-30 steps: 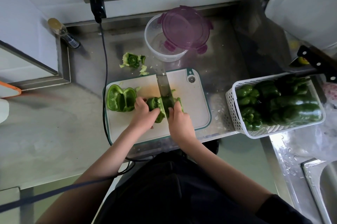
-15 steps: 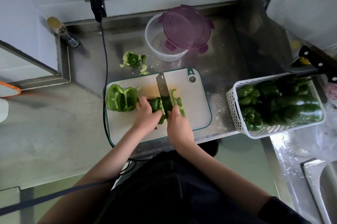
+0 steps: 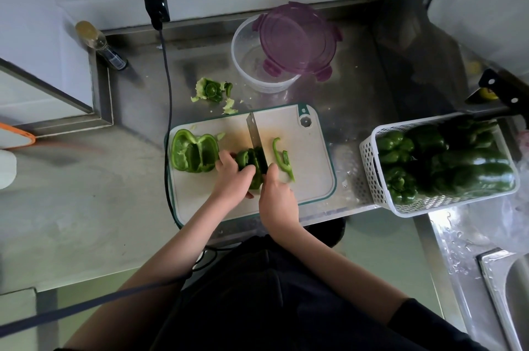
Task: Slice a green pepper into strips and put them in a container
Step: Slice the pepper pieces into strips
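Green pepper half [image 3: 248, 163] is pinned under my left hand [image 3: 233, 177], touching the knife [image 3: 256, 144]. My right hand [image 3: 276, 196] is clamped on its handle. A rolling piece could bring the blade onto my fingertips.

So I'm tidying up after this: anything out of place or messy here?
Yes. The pepper core and scraps lie on the bare counter behind the cutting board, and the purple lid sits askew on the clear container.

On the cutting board [image 3: 312, 150] before me, my pepper half [image 3: 194, 154] lies left, cut strips [image 3: 282, 157] right. Behind sits the container [image 3: 252, 64], its lid [image 3: 297, 39] resting on it; the basket [image 3: 369, 170] stands right.
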A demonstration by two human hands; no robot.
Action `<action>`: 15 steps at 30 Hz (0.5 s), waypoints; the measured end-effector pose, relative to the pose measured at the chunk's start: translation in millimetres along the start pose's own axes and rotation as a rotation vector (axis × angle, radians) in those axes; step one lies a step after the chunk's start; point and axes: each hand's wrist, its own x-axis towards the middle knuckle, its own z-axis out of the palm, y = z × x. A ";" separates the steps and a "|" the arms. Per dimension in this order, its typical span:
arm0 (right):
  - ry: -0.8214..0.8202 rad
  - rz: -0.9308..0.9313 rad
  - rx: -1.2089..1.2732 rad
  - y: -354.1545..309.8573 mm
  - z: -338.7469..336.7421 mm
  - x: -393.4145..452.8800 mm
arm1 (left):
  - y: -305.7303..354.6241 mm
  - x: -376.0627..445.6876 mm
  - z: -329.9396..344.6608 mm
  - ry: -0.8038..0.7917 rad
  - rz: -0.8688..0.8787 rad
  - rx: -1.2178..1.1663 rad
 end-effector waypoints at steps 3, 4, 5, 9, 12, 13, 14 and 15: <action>-0.006 0.000 -0.006 -0.3 0.8 1.9 | -0.6 -0.2 1.0 0.002 0.009 0.016; -0.012 -0.001 -0.011 -1.0 0.6 2.7 | -0.7 0.0 1.5 0.004 0.010 0.024; -0.019 -0.001 -0.016 -1.8 -0.2 3.7 | -0.5 0.0 2.0 0.003 0.010 0.028; -0.034 0.011 -0.015 -8.9 -1.7 11.6 | -3.5 2.2 0.1 0.000 -0.013 0.016; 0.033 0.013 0.008 -15.5 -4.8 25.9 | -12.8 1.8 -3.3 -0.003 -0.052 -0.015; 0.054 0.018 0.030 -16.5 -7.6 31.1 | -16.5 1.2 -5.0 -0.006 -0.072 -0.036; 0.060 0.027 0.065 -15.9 -11.0 35.5 | -20.1 0.8 -6.9 -0.004 -0.092 -0.062; 0.053 0.038 0.099 -13.3 -14.8 38.5 | -22.2 -0.1 -9.2 0.000 -0.108 -0.090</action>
